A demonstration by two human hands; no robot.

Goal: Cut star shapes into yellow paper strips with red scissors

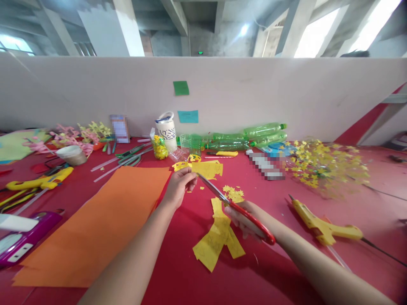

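My right hand (246, 218) grips red-handled scissors (235, 207) whose blades point up-left toward my left hand (178, 186). The fingers of my left hand are pinched together near the blade tips, on a small yellow paper piece that is barely visible. Under the scissors lie yellow paper strips (218, 239) on the red table (178, 275). Small cut yellow stars (234, 194) sit just beyond the blades, and a larger yellow paper sheet (208, 168) lies farther back.
A large orange sheet (98, 224) covers the left. Yellow glue guns lie at right (327, 228) and left (41, 181). Green plastic bottles (241, 137), a white cup (167, 131) and a pile of yellow stars (324, 165) stand by the back wall. A purple device (22, 241) is at far left.
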